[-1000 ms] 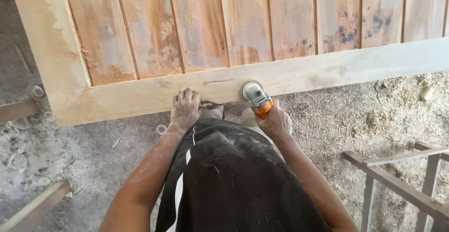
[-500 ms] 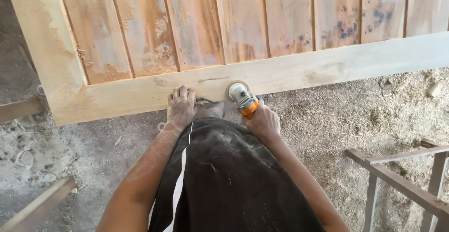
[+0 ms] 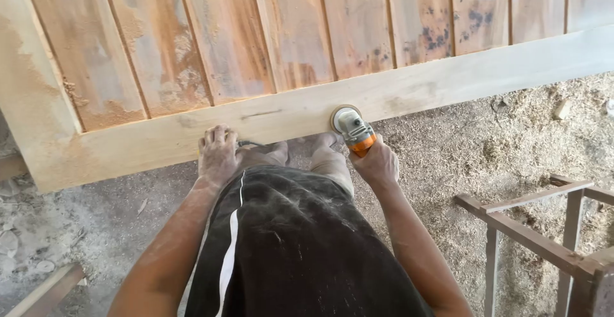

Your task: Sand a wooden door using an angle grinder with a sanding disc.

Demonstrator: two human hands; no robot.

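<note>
A large wooden door panel (image 3: 268,42) lies flat, with vertical boards and a pale bottom rail (image 3: 448,80) along its near edge. My right hand (image 3: 377,162) grips a grey and orange angle grinder (image 3: 353,129), whose disc rests on the rail's edge. My left hand (image 3: 217,154), coated in sawdust, presses flat on the rail's near edge, left of the grinder. A thin cable runs from beside my left hand toward the tool. Dark dusty shorts with a white stripe fill the lower middle.
Sawdust and wood shavings cover the ground (image 3: 499,157). A rusty metal frame (image 3: 543,240) stands at the lower right. A wooden bar (image 3: 45,291) lies at the lower left. Small scraps lie on the ground at far left.
The grinder and my right hand have shifted right along the rail after first moving left. My left hand stays planted on the rail. The view has shifted, showing more of the door's lower rail.
</note>
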